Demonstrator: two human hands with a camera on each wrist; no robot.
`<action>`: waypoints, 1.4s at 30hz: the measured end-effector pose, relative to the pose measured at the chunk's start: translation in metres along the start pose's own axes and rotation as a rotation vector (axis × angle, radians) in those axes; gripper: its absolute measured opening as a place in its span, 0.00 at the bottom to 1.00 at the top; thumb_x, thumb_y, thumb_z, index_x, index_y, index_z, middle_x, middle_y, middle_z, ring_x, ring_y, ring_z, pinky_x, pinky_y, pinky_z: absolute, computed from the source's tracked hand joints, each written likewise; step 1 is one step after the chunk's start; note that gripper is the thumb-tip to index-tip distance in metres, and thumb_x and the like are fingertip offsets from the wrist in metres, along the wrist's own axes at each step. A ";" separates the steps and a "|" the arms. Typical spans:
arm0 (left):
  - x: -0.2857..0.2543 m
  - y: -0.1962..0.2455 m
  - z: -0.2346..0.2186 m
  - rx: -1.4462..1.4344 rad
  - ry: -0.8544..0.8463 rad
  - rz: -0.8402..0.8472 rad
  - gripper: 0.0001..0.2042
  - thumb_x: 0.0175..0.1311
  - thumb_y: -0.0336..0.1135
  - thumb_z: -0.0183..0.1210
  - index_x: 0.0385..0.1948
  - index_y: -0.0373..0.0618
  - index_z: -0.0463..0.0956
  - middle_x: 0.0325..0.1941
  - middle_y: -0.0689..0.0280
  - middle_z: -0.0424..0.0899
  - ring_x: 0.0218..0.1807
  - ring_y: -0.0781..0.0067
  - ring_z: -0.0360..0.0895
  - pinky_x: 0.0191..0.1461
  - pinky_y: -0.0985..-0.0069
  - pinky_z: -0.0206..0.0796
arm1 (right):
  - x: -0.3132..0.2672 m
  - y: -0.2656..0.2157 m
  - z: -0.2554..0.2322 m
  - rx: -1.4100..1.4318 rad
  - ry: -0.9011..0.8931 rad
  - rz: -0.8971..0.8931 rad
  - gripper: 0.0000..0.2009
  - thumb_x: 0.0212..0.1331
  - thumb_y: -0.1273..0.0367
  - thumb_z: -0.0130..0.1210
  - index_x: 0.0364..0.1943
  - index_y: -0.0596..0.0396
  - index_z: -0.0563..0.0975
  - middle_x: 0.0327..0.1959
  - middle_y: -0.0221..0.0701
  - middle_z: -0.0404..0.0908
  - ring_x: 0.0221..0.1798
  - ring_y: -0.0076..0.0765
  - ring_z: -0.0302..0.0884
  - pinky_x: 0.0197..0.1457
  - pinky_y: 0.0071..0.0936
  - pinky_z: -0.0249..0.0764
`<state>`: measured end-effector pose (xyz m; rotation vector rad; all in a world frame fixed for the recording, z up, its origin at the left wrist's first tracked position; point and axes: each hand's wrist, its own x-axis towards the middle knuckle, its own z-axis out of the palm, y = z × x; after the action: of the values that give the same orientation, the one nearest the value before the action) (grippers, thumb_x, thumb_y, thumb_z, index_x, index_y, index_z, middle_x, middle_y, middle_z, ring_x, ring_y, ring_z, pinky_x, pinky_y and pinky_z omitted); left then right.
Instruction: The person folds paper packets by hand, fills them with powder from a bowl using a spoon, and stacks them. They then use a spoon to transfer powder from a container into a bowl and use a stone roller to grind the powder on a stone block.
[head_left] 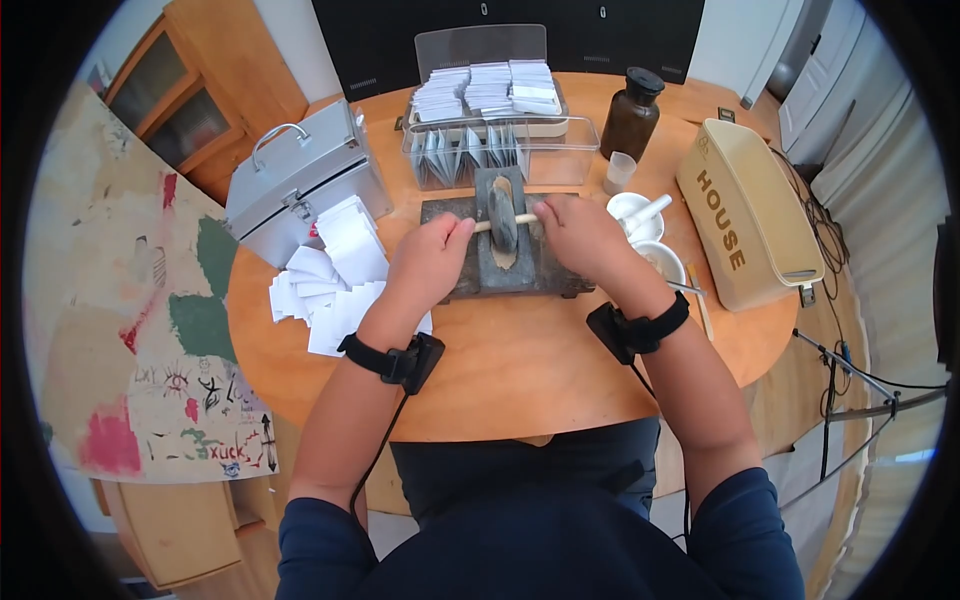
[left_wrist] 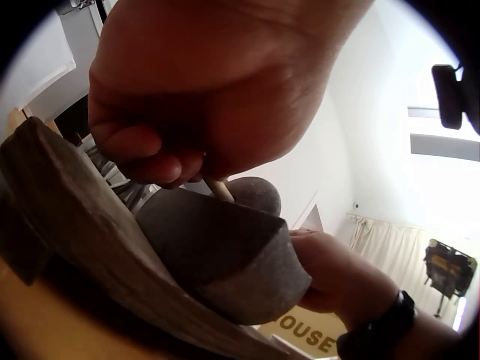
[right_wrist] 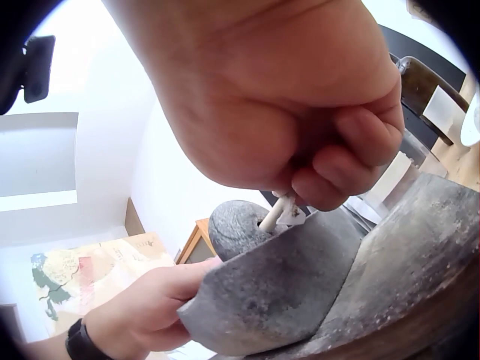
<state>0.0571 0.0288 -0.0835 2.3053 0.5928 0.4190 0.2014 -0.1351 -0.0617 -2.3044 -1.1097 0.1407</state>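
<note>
A grey stone grinding wheel [head_left: 503,224] stands upright in a boat-shaped stone trough [head_left: 505,285], with tan powder in the groove before and behind it. Through the wheel's centre runs a pale wooden handle [head_left: 525,219]. My left hand [head_left: 430,258] grips its left end, fingers curled under and thumb along the rod. On the opposite side my right hand [head_left: 582,235] holds the other end the same way. The right wrist view shows the handle [right_wrist: 274,215] entering the wheel [right_wrist: 238,229] just above the trough wall [right_wrist: 277,289]. Beneath the trough lies a dark base board [head_left: 445,212].
Loose white papers [head_left: 335,265] lie left, by a silver metal case [head_left: 305,185]. Behind the trough are clear bins [head_left: 560,160] of packets. To the right stand a brown bottle [head_left: 632,115], a small cup [head_left: 620,173], white bowls [head_left: 660,262] with a pestle [head_left: 648,213], and a cream HOUSE box [head_left: 735,180].
</note>
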 end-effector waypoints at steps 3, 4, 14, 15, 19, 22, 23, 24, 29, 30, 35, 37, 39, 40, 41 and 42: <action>-0.009 0.000 0.002 -0.050 0.004 0.027 0.16 0.72 0.44 0.50 0.31 0.37 0.71 0.20 0.58 0.70 0.25 0.64 0.67 0.33 0.68 0.62 | -0.011 0.003 0.000 0.040 -0.012 -0.024 0.18 0.71 0.59 0.42 0.33 0.58 0.78 0.32 0.48 0.82 0.39 0.60 0.78 0.43 0.51 0.73; -0.013 -0.001 0.004 -0.116 0.013 0.019 0.16 0.72 0.44 0.50 0.31 0.37 0.71 0.20 0.59 0.70 0.25 0.65 0.67 0.32 0.68 0.62 | -0.013 0.004 0.002 0.064 0.016 -0.049 0.18 0.71 0.59 0.42 0.34 0.58 0.78 0.32 0.48 0.82 0.39 0.60 0.78 0.43 0.51 0.73; -0.007 -0.001 0.002 -0.053 0.014 0.024 0.18 0.72 0.47 0.49 0.29 0.39 0.71 0.20 0.56 0.73 0.26 0.55 0.72 0.32 0.63 0.63 | -0.008 0.007 0.003 0.045 0.006 -0.051 0.18 0.71 0.59 0.42 0.36 0.58 0.78 0.33 0.48 0.82 0.39 0.60 0.78 0.42 0.51 0.74; -0.003 -0.003 0.003 -0.043 0.018 0.017 0.18 0.72 0.47 0.49 0.29 0.39 0.71 0.20 0.56 0.73 0.25 0.55 0.72 0.32 0.63 0.63 | -0.012 0.007 0.006 0.058 0.010 -0.072 0.18 0.71 0.58 0.42 0.37 0.58 0.78 0.34 0.47 0.82 0.40 0.60 0.79 0.43 0.51 0.74; 0.014 -0.012 0.010 -0.104 0.058 -0.011 0.19 0.72 0.47 0.49 0.28 0.39 0.71 0.19 0.56 0.72 0.24 0.58 0.71 0.32 0.64 0.63 | 0.009 0.007 0.008 -0.002 0.007 -0.012 0.19 0.71 0.58 0.41 0.37 0.58 0.78 0.35 0.47 0.83 0.42 0.59 0.79 0.45 0.50 0.74; 0.005 -0.008 0.004 -0.014 -0.002 -0.007 0.20 0.72 0.48 0.49 0.28 0.39 0.72 0.19 0.57 0.72 0.23 0.59 0.70 0.32 0.65 0.63 | 0.003 0.007 0.002 -0.002 -0.036 -0.050 0.19 0.71 0.58 0.41 0.37 0.58 0.78 0.35 0.47 0.83 0.41 0.59 0.79 0.45 0.50 0.74; 0.002 -0.007 0.003 -0.013 0.000 -0.005 0.20 0.72 0.48 0.49 0.28 0.39 0.72 0.19 0.57 0.72 0.23 0.59 0.70 0.32 0.65 0.63 | 0.000 0.006 0.000 -0.002 -0.035 -0.052 0.19 0.71 0.58 0.41 0.37 0.58 0.78 0.35 0.47 0.83 0.41 0.59 0.79 0.45 0.50 0.74; -0.001 -0.007 0.003 -0.080 -0.023 -0.057 0.20 0.72 0.48 0.48 0.27 0.38 0.72 0.19 0.57 0.72 0.23 0.59 0.70 0.32 0.64 0.63 | -0.003 0.004 -0.002 -0.001 -0.050 -0.048 0.19 0.71 0.58 0.41 0.37 0.58 0.78 0.35 0.48 0.82 0.41 0.59 0.79 0.45 0.50 0.74; 0.010 -0.011 0.008 -0.130 0.014 -0.076 0.21 0.72 0.49 0.48 0.26 0.38 0.72 0.19 0.58 0.71 0.23 0.63 0.69 0.32 0.65 0.62 | 0.008 0.002 0.001 -0.011 -0.039 0.021 0.20 0.72 0.58 0.39 0.35 0.58 0.78 0.35 0.48 0.82 0.41 0.58 0.79 0.46 0.49 0.74; 0.010 -0.009 0.007 -0.106 0.004 -0.080 0.22 0.72 0.49 0.48 0.26 0.37 0.72 0.18 0.59 0.71 0.23 0.63 0.69 0.32 0.65 0.62 | 0.007 0.002 0.001 -0.013 -0.034 0.017 0.20 0.72 0.58 0.39 0.35 0.58 0.78 0.35 0.48 0.82 0.41 0.58 0.79 0.46 0.49 0.74; 0.005 -0.012 0.005 -0.171 -0.096 -0.149 0.24 0.73 0.50 0.47 0.26 0.35 0.71 0.18 0.60 0.70 0.23 0.63 0.67 0.32 0.65 0.62 | -0.005 0.002 -0.002 0.010 -0.074 -0.022 0.21 0.72 0.57 0.38 0.35 0.58 0.79 0.35 0.48 0.82 0.42 0.59 0.79 0.46 0.49 0.74; 0.006 -0.006 0.004 -0.249 -0.091 -0.246 0.24 0.73 0.50 0.47 0.26 0.34 0.71 0.18 0.59 0.70 0.23 0.63 0.67 0.33 0.65 0.62 | 0.003 0.003 0.003 0.007 -0.068 0.007 0.21 0.72 0.57 0.39 0.36 0.58 0.79 0.35 0.48 0.82 0.42 0.59 0.79 0.46 0.49 0.74; 0.016 -0.011 0.010 -0.238 -0.053 -0.216 0.24 0.73 0.50 0.47 0.26 0.34 0.72 0.18 0.59 0.70 0.24 0.65 0.68 0.33 0.65 0.63 | 0.012 0.003 0.002 0.000 -0.058 0.012 0.21 0.71 0.57 0.39 0.36 0.58 0.79 0.35 0.48 0.82 0.42 0.59 0.79 0.47 0.49 0.74; 0.019 -0.012 0.010 -0.229 -0.013 -0.179 0.24 0.73 0.50 0.47 0.26 0.34 0.72 0.19 0.60 0.71 0.24 0.66 0.68 0.33 0.66 0.63 | 0.011 0.004 0.002 -0.002 -0.055 0.009 0.21 0.71 0.57 0.39 0.36 0.58 0.79 0.35 0.48 0.82 0.42 0.59 0.79 0.47 0.49 0.74; 0.017 -0.012 0.009 -0.230 -0.009 -0.175 0.24 0.73 0.50 0.47 0.26 0.34 0.72 0.19 0.60 0.71 0.24 0.66 0.68 0.33 0.66 0.63 | 0.008 0.004 0.003 0.009 -0.048 -0.002 0.21 0.71 0.57 0.40 0.36 0.58 0.79 0.35 0.48 0.82 0.42 0.59 0.79 0.47 0.49 0.74; 0.013 -0.012 0.006 -0.206 -0.054 -0.184 0.24 0.73 0.50 0.47 0.27 0.34 0.72 0.19 0.59 0.71 0.25 0.66 0.68 0.34 0.66 0.63 | 0.006 0.004 0.003 0.019 -0.037 -0.014 0.20 0.71 0.57 0.40 0.36 0.58 0.79 0.35 0.48 0.82 0.42 0.59 0.79 0.47 0.50 0.73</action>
<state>0.0674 0.0402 -0.0950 2.0394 0.6947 0.3139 0.2073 -0.1317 -0.0654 -2.2856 -1.1382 0.1880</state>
